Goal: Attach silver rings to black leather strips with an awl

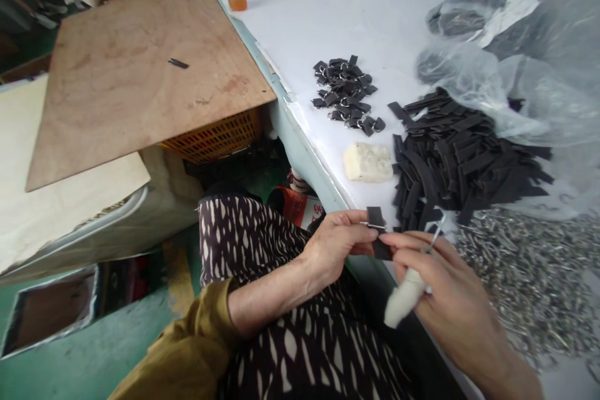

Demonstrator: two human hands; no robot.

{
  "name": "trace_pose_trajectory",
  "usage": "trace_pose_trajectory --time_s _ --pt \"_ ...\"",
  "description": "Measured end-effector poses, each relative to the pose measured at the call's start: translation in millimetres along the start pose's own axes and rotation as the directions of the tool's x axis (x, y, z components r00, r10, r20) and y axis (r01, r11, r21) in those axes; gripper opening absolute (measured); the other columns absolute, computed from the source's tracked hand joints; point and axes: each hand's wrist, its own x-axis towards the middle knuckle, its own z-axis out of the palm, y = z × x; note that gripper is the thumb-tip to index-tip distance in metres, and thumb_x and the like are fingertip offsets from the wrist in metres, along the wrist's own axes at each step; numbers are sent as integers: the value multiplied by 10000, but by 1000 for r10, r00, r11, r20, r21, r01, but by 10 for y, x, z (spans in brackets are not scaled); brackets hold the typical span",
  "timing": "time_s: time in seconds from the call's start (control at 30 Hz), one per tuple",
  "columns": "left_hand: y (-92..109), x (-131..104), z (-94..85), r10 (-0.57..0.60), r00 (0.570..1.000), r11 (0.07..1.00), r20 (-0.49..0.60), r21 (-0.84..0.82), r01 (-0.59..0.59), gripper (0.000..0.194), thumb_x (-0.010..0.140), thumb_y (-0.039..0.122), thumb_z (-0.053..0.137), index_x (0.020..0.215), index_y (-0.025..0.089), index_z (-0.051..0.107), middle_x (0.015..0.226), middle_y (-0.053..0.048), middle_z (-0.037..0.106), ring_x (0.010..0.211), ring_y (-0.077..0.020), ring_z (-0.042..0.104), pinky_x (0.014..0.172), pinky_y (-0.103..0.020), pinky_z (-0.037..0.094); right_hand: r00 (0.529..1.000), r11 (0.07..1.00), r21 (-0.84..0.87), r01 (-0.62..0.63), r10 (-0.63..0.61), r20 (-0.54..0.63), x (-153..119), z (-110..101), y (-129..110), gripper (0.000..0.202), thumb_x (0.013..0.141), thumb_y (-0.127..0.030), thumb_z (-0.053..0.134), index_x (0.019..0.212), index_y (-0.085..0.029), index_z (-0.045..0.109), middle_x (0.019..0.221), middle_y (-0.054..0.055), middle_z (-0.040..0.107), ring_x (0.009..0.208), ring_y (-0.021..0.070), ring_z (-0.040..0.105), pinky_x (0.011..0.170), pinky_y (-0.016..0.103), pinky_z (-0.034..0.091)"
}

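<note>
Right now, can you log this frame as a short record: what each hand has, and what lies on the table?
left hand: pinches a short black strip with a metal ring at its fold
right hand: holds a thin tool with a white wrapped handle, tip near the strip
loose strips: black pile, right of a pale block
finished pieces: small heap farther back
metal rings: grey pile at right
table: white top

Left of the fingers: green floor (94,356), plywood board (140,75) resting on an orange crate (215,137). Beyond the fingers: white-covered table (375,25) with pale blue edge, evenly lit.
</note>
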Motion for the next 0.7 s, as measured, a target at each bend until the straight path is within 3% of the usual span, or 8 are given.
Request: trace_pose_trajectory --time_s 0.13,0.3,0.53,0.7 --pt "5 -15 -35 2 1000 999 6 -34 -2 283 559 155 697 836 96 696 662 -35 670 554 -89 583 599 -203 452 999 1000 24 5 -4 -45 53 40 -56 132 791 -127 568 853 -243 572 921 23 670 858 187 606 734 350 522" --pt "38 -6 -73 -29 999 990 39 -136 34 242 594 234 731 755 72 652 610 -44 646 546 -153 633 616 -291 535 985 969 197 -151 165 -57 86 42 -138 143 802 -126 588 870 -245 546 903 17 640 837 160 605 710 298 511" --pt "25 -18 -49 67 996 993 -55 -89 -72 216 607 209 736 747 103 611 597 -40 657 553 -182 660 576 -289 540 869 867 201 -456 482 -109 139 39 -228 137 784 -295 653 893 -243 587 855 8 660 728 155 623 595 252 494" --pt "39 -91 -5 181 983 982 13 58 -182 161 706 251 680 701 93 649 638 -40 660 612 -139 649 686 -265 519 836 830 224 -511 541 -98 213 25 -224 143 772 -321 661 853 -232 584 823 -1 661 665 131 606 542 223 473"
